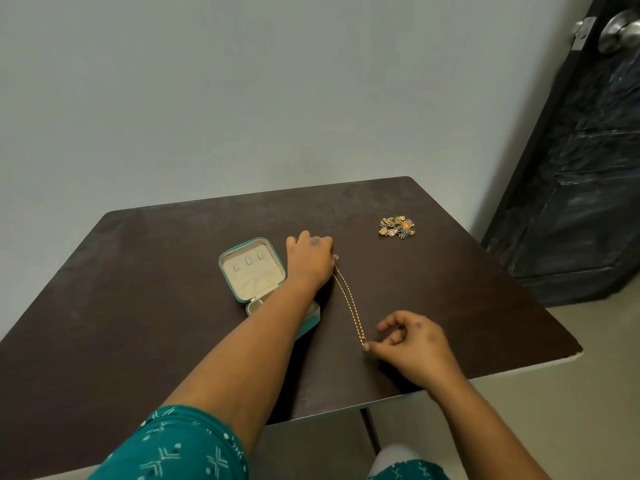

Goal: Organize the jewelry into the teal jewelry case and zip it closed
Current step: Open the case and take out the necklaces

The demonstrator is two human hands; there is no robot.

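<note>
Here the gold chain (349, 304) is stretched doubled over the desk (138, 306), its long axis running from far-left to near-right. The far end is pinched at the fingers of the left hand (311, 258), just beside the lid of the open teal jewelry case (254, 271); the near end is pinched between thumb and forefinger of the right hand (412, 339), the other fingers loosely curled. The case is nearer the left hand, so the chain would probably be carried leftward. A jewelry pile (396, 226) lies well apart.
</note>
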